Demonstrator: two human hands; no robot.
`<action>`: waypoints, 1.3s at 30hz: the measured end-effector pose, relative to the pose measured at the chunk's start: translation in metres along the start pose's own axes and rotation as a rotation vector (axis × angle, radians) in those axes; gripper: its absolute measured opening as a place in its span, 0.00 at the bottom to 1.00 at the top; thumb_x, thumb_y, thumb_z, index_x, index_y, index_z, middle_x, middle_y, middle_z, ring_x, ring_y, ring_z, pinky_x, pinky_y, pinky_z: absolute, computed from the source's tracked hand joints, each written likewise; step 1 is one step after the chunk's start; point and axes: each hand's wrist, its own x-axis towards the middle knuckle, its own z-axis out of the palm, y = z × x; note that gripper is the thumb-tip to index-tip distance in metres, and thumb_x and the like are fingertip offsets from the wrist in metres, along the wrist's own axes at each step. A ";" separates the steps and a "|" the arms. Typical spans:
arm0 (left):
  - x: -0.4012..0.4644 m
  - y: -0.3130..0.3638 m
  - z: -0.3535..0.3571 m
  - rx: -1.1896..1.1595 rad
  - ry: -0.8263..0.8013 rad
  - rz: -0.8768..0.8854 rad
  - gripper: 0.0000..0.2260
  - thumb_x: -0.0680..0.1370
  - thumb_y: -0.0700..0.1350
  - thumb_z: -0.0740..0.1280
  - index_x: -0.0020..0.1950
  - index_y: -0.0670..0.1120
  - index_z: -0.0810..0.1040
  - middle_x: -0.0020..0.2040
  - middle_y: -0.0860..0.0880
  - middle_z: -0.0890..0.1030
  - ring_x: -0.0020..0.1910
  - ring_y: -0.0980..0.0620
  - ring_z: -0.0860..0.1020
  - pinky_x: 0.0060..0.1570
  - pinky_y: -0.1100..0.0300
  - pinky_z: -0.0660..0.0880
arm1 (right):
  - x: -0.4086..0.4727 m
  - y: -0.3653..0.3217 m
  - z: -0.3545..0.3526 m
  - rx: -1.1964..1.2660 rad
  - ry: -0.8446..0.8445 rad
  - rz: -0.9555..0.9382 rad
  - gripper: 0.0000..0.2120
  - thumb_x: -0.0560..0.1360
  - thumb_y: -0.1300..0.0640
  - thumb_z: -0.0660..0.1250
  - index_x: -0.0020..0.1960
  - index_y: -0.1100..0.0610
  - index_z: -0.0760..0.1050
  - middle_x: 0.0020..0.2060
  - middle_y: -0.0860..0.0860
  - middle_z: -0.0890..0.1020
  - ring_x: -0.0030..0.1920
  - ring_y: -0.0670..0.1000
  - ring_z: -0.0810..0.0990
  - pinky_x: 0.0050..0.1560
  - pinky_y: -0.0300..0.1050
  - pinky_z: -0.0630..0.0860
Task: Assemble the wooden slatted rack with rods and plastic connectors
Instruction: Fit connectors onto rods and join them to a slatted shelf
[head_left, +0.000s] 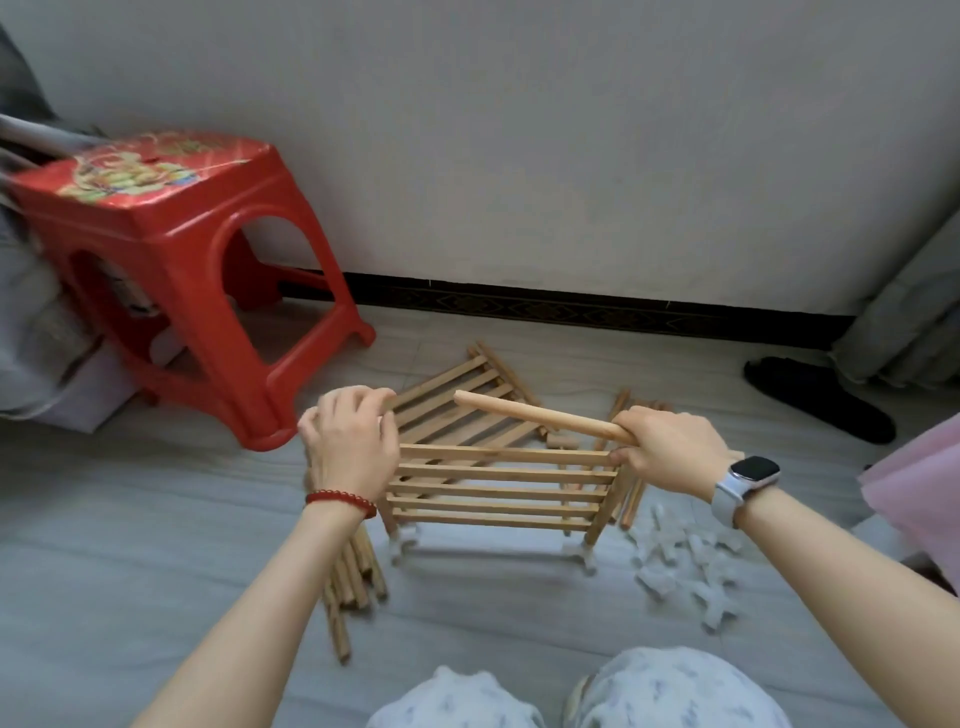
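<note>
The right hand (670, 449) has its fingers curled round one end of a rod (540, 417), which slants up and to the left over the rack (498, 488); the thumb side touches the rack's right end. A pale watch (745, 483) sits on that wrist. The left hand (350, 441) has its fingers curled over the rack's left end, gripping it; what exactly lies under the fingers cannot be told. A red bead bracelet (343, 501) circles that wrist.

The rack stands on short legs in the middle of the floor (130, 545), its slats running left to right, long axis parallel to the wall (571, 130). Clear plastic connectors cap the near legs' feet. Behind it a second slatted panel (457, 395) lies flat, angled toward the far right. A bundle of spare rods (353, 577) lies under the left forearm, pointing toward the near edge; a few more lie upright-slanted just beside the rack's right end. A heap of loose clear connectors (685, 566) lies to the right.

The floor is pale grey wood-look planking, meeting a plain light wall with a dark patterned skirting. A red plastic stool (176, 270) with a printed top stands at far left, a black slipper (821, 397) at far right beside a curtain (909, 312). No writing can be read.
</note>
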 end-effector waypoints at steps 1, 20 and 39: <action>0.005 -0.011 0.000 -0.013 -0.079 -0.136 0.11 0.77 0.42 0.64 0.59 0.46 0.78 0.57 0.44 0.76 0.60 0.42 0.70 0.58 0.47 0.63 | 0.000 0.000 0.000 -0.010 -0.002 -0.005 0.08 0.75 0.44 0.61 0.50 0.47 0.72 0.46 0.44 0.76 0.44 0.51 0.76 0.37 0.44 0.64; 0.017 -0.036 0.029 -0.457 -0.252 -0.384 0.15 0.82 0.45 0.49 0.43 0.40 0.69 0.38 0.44 0.72 0.41 0.45 0.70 0.40 0.56 0.62 | 0.004 -0.013 -0.001 -0.056 -0.003 0.177 0.09 0.78 0.46 0.57 0.53 0.48 0.71 0.49 0.46 0.74 0.39 0.52 0.70 0.39 0.45 0.65; 0.019 -0.049 0.029 -0.697 -0.308 -0.479 0.14 0.81 0.44 0.51 0.38 0.47 0.69 0.34 0.50 0.68 0.33 0.54 0.66 0.32 0.60 0.62 | 0.022 -0.057 0.012 -0.108 0.170 -0.109 0.07 0.77 0.48 0.57 0.43 0.46 0.61 0.36 0.43 0.70 0.40 0.49 0.75 0.28 0.42 0.56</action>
